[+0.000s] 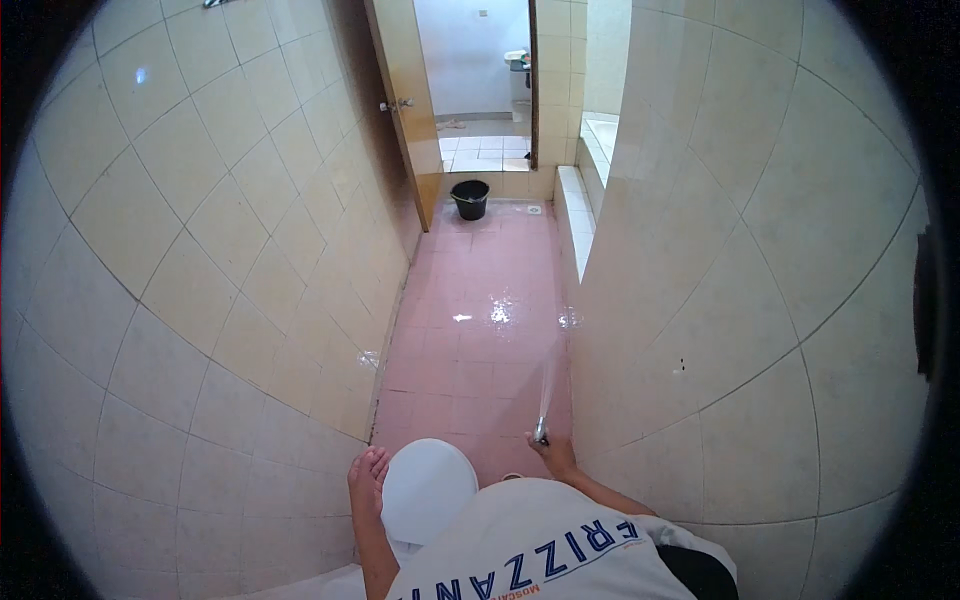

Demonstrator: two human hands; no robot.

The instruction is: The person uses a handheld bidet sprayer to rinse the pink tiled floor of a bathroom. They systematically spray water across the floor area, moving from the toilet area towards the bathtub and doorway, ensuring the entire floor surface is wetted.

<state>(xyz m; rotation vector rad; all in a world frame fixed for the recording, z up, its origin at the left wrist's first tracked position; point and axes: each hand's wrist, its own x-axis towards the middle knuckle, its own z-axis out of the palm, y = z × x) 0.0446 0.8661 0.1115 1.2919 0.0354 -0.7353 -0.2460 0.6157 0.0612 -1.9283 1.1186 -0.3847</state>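
Note:
My right hand grips a chrome spray nozzle, and a thin jet of water leaves it towards the pink tiled floor. Wet patches on that floor reflect the light. My left hand is raised beside the left wall, with its fingers loosely bent and nothing seen in it. Just right of this hand is the white toilet lid, which looks closed. The lower part of the toilet is mostly hidden by the lid and my shirt.
Tiled walls enclose a narrow passage. A black bucket stands at the far end, near a floor drain. Behind it, a wooden door stands open at a raised threshold. A white-tiled ledge runs along the far right.

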